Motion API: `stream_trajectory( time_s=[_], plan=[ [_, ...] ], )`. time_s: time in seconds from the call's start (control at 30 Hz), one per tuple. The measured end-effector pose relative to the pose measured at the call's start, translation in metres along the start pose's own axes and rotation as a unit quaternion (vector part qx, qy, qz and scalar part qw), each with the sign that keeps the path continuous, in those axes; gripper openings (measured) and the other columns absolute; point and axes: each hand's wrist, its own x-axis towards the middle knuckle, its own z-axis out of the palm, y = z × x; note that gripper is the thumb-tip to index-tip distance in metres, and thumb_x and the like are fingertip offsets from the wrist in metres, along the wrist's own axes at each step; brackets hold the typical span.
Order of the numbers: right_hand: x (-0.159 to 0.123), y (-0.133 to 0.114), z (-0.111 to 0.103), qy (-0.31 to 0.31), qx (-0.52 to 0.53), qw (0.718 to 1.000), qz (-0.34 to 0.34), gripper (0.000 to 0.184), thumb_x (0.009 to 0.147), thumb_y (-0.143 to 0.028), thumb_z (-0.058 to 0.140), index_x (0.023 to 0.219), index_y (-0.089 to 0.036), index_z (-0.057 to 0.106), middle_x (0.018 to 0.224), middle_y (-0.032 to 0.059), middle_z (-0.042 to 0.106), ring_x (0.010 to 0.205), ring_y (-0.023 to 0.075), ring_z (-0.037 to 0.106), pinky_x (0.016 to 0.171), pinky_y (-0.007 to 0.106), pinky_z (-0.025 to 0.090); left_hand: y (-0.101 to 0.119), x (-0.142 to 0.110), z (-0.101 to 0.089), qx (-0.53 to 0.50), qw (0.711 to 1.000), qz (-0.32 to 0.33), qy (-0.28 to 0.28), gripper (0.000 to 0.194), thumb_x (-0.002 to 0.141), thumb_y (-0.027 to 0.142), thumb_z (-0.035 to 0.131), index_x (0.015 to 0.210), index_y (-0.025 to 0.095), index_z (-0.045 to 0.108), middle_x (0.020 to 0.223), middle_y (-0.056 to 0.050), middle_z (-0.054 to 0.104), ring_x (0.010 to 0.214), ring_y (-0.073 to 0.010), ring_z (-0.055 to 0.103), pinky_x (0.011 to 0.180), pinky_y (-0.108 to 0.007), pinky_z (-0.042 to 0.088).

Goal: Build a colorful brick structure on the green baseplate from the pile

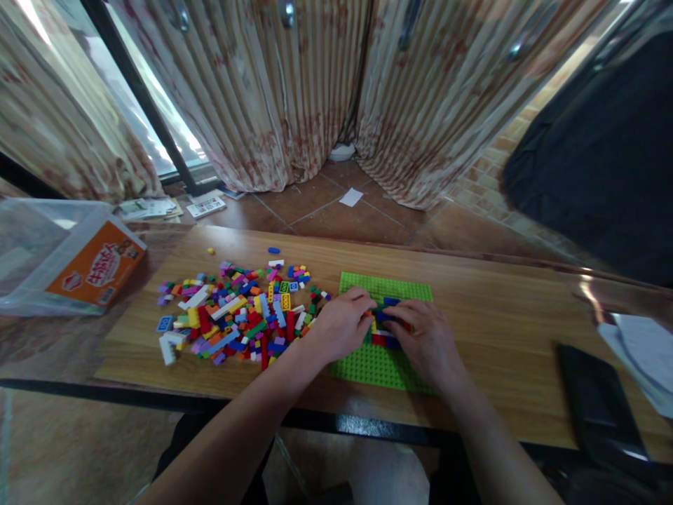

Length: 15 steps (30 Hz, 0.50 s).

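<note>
A bright green studded baseplate (pixel 378 375) lies on the wooden board, under both my hands. On it stands a small build of toy bricks (pixel 379 339) in red, white, yellow, green and blue, partly covered by my fingers. My left hand (pixel 344 322) reaches in from the left with fingertips closed together at the build's edge; what they pinch is hidden. From the right, my right hand (pixel 428 340) has its thumb and fingers closed about a blue brick (pixel 383 315) on top of the build. Another blue piece (pixel 390 301) shows just behind those fingertips.
Left of the baseplate spreads a heap of loose mixed bricks (pixel 231 319). A clear plastic box (pixel 57 217) with an orange label lies at the far left. On the right are a dark phone-like slab (pixel 602 400) and white papers (pixel 644 344). Curtains (pixel 273 91) hang beyond the board.
</note>
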Motion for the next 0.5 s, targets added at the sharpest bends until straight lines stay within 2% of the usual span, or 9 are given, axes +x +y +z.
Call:
stream_trajectory(
  time_s=[0.3, 0.5],
  plan=[
    [0.0017, 0.0024, 0.004, 0.014, 0.018, 1.0, 0.018, 0.017, 0.082, -0.032, 0.063, 0.092, -0.029, 0.076, 0.095, 0.006, 0.069, 0.091, 0.0252, 0.059, 0.084, 0.044, 0.047, -0.001, 0.0, 0.0001, 0.003, 1.0, 0.004, 0.0, 0.023, 0.089, 0.016, 0.051, 0.107, 0.017, 0.066, 0.111, -0.007, 0.063, 0.099, -0.019, 0.063, 0.091, -0.033, 0.053],
    [0.0035, -0.0016, -0.0026, 0.037, 0.093, 0.993, 0.068, 0.02, 0.08, -0.036, 0.063, 0.092, -0.026, 0.075, 0.094, 0.0062, 0.069, 0.09, 0.0238, 0.063, 0.083, 0.042, 0.05, -0.001, -0.001, 0.0005, -0.004, 1.0, 0.007, 0.005, 0.024, 0.089, 0.015, 0.05, 0.107, 0.016, 0.066, 0.111, -0.007, 0.063, 0.098, -0.0181, 0.063, 0.09, -0.033, 0.053]
  ],
)
